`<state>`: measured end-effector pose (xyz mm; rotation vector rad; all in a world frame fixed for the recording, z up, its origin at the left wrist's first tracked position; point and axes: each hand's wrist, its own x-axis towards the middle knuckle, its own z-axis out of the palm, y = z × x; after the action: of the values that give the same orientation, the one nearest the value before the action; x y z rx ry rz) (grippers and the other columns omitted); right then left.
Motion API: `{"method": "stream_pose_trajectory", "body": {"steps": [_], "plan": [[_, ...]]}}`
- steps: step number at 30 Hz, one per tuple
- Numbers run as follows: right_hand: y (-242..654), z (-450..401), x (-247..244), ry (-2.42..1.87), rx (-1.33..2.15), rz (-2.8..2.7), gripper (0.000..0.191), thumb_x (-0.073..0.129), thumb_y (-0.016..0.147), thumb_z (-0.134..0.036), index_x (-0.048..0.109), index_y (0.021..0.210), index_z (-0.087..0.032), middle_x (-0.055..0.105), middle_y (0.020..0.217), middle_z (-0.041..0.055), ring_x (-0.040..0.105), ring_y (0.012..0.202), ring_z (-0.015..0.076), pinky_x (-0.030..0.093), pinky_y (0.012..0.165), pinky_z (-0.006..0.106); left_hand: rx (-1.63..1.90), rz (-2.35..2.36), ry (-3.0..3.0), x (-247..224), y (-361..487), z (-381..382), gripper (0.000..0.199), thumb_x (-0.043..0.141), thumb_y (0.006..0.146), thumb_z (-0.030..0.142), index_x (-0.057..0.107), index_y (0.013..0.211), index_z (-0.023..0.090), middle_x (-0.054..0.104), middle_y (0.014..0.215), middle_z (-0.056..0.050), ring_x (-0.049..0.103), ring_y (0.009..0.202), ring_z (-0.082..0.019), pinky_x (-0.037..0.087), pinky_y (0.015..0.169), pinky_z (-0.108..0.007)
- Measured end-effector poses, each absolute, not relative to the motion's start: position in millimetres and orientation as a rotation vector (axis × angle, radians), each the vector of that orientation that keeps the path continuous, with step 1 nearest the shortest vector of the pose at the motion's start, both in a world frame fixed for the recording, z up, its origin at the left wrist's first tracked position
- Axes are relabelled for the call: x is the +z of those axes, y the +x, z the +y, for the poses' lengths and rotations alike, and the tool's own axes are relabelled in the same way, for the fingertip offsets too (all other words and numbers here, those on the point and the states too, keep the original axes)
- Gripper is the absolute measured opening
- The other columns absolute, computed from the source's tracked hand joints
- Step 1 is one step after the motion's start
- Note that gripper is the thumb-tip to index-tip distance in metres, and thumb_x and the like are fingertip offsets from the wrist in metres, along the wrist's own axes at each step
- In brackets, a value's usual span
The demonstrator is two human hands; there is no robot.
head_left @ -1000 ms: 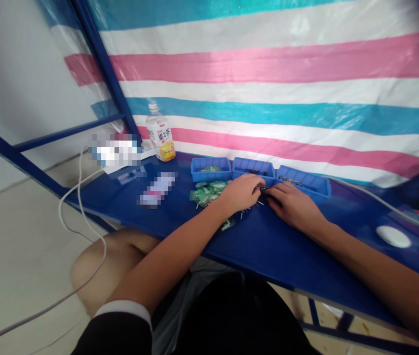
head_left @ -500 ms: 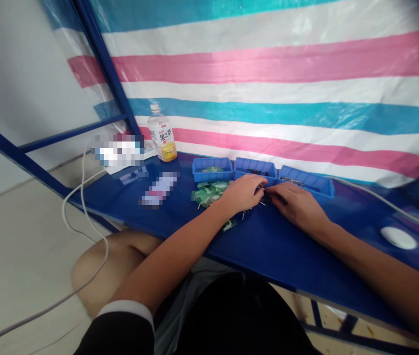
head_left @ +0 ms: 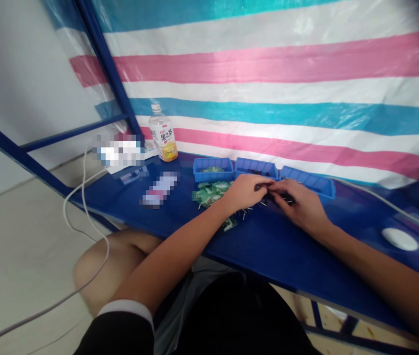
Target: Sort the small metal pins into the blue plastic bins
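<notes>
My left hand (head_left: 247, 191) and my right hand (head_left: 298, 199) meet fingertip to fingertip over the table, just in front of the blue bins. Both are closed in a pinch, and what they hold between them is dark and too small to name. Beside my left hand lies a heap of green circuit boards (head_left: 209, 194), partly hidden by the wrist. Small dark parts with thin metal pins (head_left: 246, 213) lie below the hands. More green pieces (head_left: 229, 224) sit near the left forearm.
Three blue bins stand in a row: the left bin (head_left: 213, 178) with green boards, the middle bin (head_left: 241, 173) with black parts, the right bin (head_left: 325, 190) with metal pieces. A drink bottle (head_left: 165, 135), a white mouse-like object (head_left: 400, 239) and a cable (head_left: 387, 204) are on the blue table (head_left: 268, 251).
My right hand's fingers have come up and closed in against my left fingertips. My left hand has stayed nearly in place.
</notes>
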<state>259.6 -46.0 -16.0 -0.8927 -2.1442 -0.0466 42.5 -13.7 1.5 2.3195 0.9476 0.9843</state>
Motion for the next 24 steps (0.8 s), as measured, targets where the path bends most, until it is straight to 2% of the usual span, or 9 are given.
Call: {"method": "stream_pose_trajectory", "body": {"steps": [6, 10, 13, 16, 18, 21, 24], "plan": [[258.3, -49.7, -17.6, -0.982, 0.137, -2.038, 0.014, 0.066, 0.102, -0.028, 0.071, 0.114, -0.026, 0.077, 0.106, 0.0066, 0.078, 0.085, 0.0236, 0.066, 0.077, 0.039, 1.023, 0.930, 2.150, 2.1, 42.9, -13.8, 0.030, 0.060, 0.101, 0.016, 0.082, 0.120, 0.023, 0.083, 0.119, -0.005, 0.078, 0.107, -0.019, 0.062, 0.104, -0.037], [258.1, -51.0, -18.8, -1.024, 0.165, -2.017, 0.012, 0.066, 0.101, -0.032, 0.072, 0.111, -0.027, 0.078, 0.105, 0.0065, 0.078, 0.082, 0.0247, 0.066, 0.075, 0.041, 1.062, 0.873, 2.058, 1.8, 44.1, -15.2, 0.023, 0.065, 0.098, 0.013, 0.080, 0.114, 0.018, 0.083, 0.112, -0.008, 0.079, 0.101, -0.019, 0.063, 0.101, -0.036], [257.2, -52.4, -17.4, -1.038, 0.162, -2.017, 0.015, 0.066, 0.101, -0.035, 0.073, 0.112, -0.027, 0.079, 0.108, 0.0071, 0.078, 0.083, 0.0249, 0.064, 0.072, 0.040, 1.128, 0.830, 2.023, -0.6, 45.0, -14.9, 0.027, 0.061, 0.099, 0.009, 0.072, 0.122, 0.017, 0.081, 0.113, -0.009, 0.079, 0.105, -0.019, 0.063, 0.101, -0.036], [256.6, -53.4, -16.0, -1.100, 0.189, -1.965, 0.017, 0.066, 0.101, -0.039, 0.073, 0.112, -0.026, 0.079, 0.109, 0.0079, 0.078, 0.082, 0.0251, 0.062, 0.066, 0.038, 1.197, 0.834, 2.017, -3.7, 45.4, -13.7, 0.036, 0.048, 0.106, 0.009, 0.056, 0.140, 0.019, 0.075, 0.121, -0.012, 0.079, 0.094, -0.016, 0.065, 0.095, -0.035], [256.5, -53.3, -15.6, -1.138, 0.228, -1.936, 0.019, 0.066, 0.101, -0.041, 0.073, 0.111, -0.026, 0.079, 0.109, 0.0084, 0.078, 0.081, 0.0254, 0.061, 0.063, 0.037, 1.217, 0.833, 2.047, -5.3, 45.2, -12.7, 0.039, 0.041, 0.107, 0.009, 0.050, 0.144, 0.019, 0.071, 0.125, -0.013, 0.078, 0.087, -0.014, 0.065, 0.091, -0.033], [256.5, -52.5, -15.8, -1.161, 0.271, -1.900, 0.020, 0.068, 0.100, -0.042, 0.073, 0.111, -0.026, 0.079, 0.109, 0.0085, 0.078, 0.079, 0.0251, 0.061, 0.061, 0.037, 1.211, 0.813, 2.117, -6.5, 44.3, -11.1, 0.036, 0.042, 0.107, 0.009, 0.055, 0.139, 0.018, 0.072, 0.122, -0.012, 0.077, 0.093, -0.015, 0.065, 0.092, -0.033], [256.7, -51.4, -16.6, -1.162, 0.288, -1.864, 0.026, 0.068, 0.100, -0.042, 0.071, 0.120, -0.027, 0.079, 0.113, 0.0095, 0.078, 0.083, 0.0262, 0.062, 0.064, 0.038, 1.172, 0.798, 2.179, -6.4, 43.7, -10.2, 0.030, 0.051, 0.105, 0.009, 0.063, 0.131, 0.019, 0.077, 0.119, -0.010, 0.077, 0.106, -0.019, 0.063, 0.100, -0.037]]}}
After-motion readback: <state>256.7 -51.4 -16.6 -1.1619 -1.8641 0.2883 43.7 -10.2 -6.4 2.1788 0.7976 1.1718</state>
